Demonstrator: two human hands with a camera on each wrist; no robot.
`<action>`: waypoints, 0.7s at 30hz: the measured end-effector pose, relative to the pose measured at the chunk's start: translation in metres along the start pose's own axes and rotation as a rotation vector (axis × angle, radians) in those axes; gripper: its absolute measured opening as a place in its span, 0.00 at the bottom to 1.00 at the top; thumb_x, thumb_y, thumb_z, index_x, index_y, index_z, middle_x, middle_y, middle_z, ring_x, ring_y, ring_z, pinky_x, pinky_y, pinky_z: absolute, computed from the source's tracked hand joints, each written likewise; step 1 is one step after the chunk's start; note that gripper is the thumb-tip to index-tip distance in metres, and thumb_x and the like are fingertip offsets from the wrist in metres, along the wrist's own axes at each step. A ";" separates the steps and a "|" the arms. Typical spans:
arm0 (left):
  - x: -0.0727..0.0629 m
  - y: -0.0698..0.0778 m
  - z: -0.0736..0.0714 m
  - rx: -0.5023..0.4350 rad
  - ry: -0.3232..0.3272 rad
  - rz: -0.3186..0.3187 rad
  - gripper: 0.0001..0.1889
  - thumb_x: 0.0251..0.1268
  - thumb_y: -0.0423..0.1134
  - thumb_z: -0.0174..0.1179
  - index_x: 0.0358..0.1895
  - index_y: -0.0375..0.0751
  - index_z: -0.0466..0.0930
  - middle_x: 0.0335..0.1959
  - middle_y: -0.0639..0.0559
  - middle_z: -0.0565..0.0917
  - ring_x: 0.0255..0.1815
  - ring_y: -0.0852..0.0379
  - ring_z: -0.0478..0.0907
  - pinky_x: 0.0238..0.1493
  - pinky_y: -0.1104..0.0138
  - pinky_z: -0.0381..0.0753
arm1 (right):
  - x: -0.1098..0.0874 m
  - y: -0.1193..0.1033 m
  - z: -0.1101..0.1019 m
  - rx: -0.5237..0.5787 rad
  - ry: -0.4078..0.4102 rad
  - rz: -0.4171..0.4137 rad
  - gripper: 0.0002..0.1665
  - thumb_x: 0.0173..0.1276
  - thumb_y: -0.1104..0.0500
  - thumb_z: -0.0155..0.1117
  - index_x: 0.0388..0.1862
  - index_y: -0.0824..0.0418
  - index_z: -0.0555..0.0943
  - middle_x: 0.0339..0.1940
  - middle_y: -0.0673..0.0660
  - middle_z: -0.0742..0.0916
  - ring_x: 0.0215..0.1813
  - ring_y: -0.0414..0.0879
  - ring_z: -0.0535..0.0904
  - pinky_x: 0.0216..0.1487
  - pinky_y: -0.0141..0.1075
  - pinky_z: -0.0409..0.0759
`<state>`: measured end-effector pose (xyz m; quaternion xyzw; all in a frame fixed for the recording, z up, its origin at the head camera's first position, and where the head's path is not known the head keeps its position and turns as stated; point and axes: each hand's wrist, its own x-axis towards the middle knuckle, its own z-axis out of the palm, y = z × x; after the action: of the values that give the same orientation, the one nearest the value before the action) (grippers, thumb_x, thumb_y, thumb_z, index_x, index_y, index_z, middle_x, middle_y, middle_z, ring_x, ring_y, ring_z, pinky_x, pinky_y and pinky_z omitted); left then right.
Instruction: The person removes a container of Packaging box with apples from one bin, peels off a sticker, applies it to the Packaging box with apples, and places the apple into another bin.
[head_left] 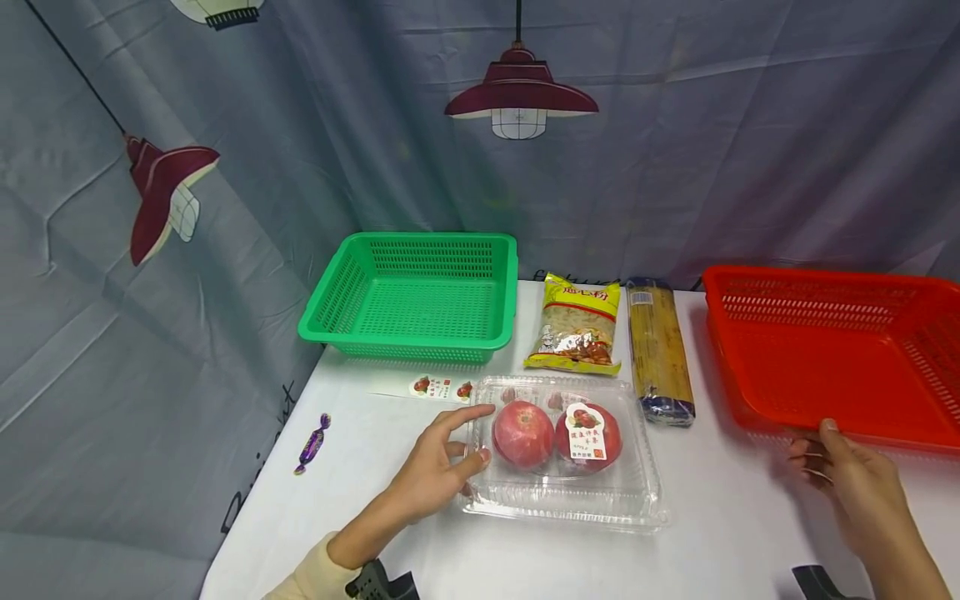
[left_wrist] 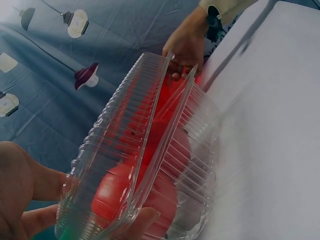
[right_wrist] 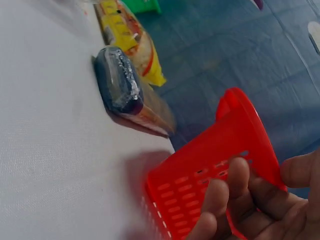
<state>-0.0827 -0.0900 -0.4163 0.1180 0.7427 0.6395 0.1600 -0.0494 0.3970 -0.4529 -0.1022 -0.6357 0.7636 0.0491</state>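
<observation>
My left hand [head_left: 435, 467] grips the left side of a clear plastic clamshell box [head_left: 555, 502], fingers and thumb around its edge. Inside the box lie two red apples [head_left: 522, 434]; a white printed label [head_left: 585, 433] shows over the right one. Seen from the left wrist, the lid [left_wrist: 107, 145] and base stand slightly apart along the side. My right hand [head_left: 858, 479] holds the front rim of a red plastic basket [head_left: 832, 282]. In the right wrist view its thumb lies at the rim and the fingers curl beneath, against the slotted wall.
A green basket [head_left: 420, 343] sits at the back left. Behind the box are a yellow bag of pasta [head_left: 576, 325] and a long pack of noodles [head_left: 660, 354]. A label strip [head_left: 442, 387] and a purple wrapped candy [head_left: 312, 444] lie to the left.
</observation>
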 end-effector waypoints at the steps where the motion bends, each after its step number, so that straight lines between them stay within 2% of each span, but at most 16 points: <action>1: 0.001 0.001 0.000 -0.004 -0.003 -0.001 0.29 0.65 0.26 0.60 0.69 0.48 0.70 0.67 0.37 0.60 0.39 0.42 0.81 0.21 0.57 0.81 | 0.001 0.000 -0.001 0.033 -0.022 -0.003 0.21 0.79 0.54 0.49 0.36 0.61 0.87 0.29 0.53 0.86 0.31 0.43 0.82 0.32 0.31 0.80; 7: 0.004 0.011 -0.002 -0.042 -0.022 -0.004 0.29 0.66 0.25 0.59 0.70 0.47 0.70 0.70 0.39 0.57 0.40 0.39 0.81 0.21 0.59 0.82 | 0.003 0.004 -0.004 0.141 -0.095 0.000 0.22 0.79 0.54 0.48 0.40 0.66 0.86 0.32 0.55 0.86 0.33 0.45 0.82 0.34 0.33 0.81; 12: 0.009 0.022 -0.001 -0.062 -0.037 0.011 0.30 0.65 0.24 0.59 0.70 0.45 0.70 0.73 0.41 0.55 0.37 0.41 0.81 0.21 0.59 0.82 | 0.005 0.007 -0.005 0.274 -0.175 -0.040 0.22 0.80 0.58 0.44 0.42 0.69 0.84 0.34 0.58 0.87 0.35 0.46 0.83 0.36 0.34 0.82; 16: 0.014 0.032 0.001 -0.073 -0.056 0.038 0.30 0.65 0.23 0.58 0.70 0.43 0.69 0.73 0.44 0.58 0.35 0.46 0.80 0.21 0.58 0.82 | 0.005 0.008 -0.003 0.297 -0.165 -0.055 0.22 0.80 0.59 0.45 0.41 0.70 0.84 0.33 0.59 0.86 0.35 0.46 0.84 0.34 0.34 0.82; 21: 0.021 0.043 0.005 -0.082 -0.074 0.051 0.30 0.65 0.23 0.58 0.70 0.46 0.70 0.73 0.46 0.58 0.34 0.50 0.81 0.22 0.58 0.82 | 0.004 0.009 -0.001 0.272 -0.135 -0.065 0.21 0.80 0.59 0.46 0.39 0.70 0.84 0.32 0.58 0.86 0.35 0.46 0.84 0.32 0.34 0.81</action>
<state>-0.1008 -0.0707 -0.3761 0.1536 0.7063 0.6683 0.1756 -0.0528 0.3972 -0.4626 -0.0225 -0.5313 0.8457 0.0445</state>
